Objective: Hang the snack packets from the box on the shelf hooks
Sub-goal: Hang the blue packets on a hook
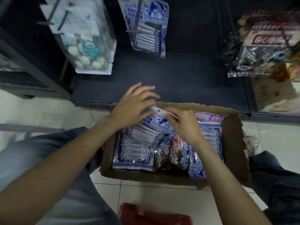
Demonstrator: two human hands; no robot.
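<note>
A cardboard box on the floor holds several blue-and-white snack packets and some darker ones. Both hands hold one blue-and-white packet tilted up over the box's far-left side. My left hand has its thumb on the packet's white top edge, fingers spread above it. My right hand pinches the same top edge from the right. An identical packet hangs on a shelf hook straight ahead.
A white packet of round snacks hangs at the upper left, and a pink-labelled packet at the upper right. A dark shelf base lies behind the box. A red object sits at the bottom edge. My knees flank the box.
</note>
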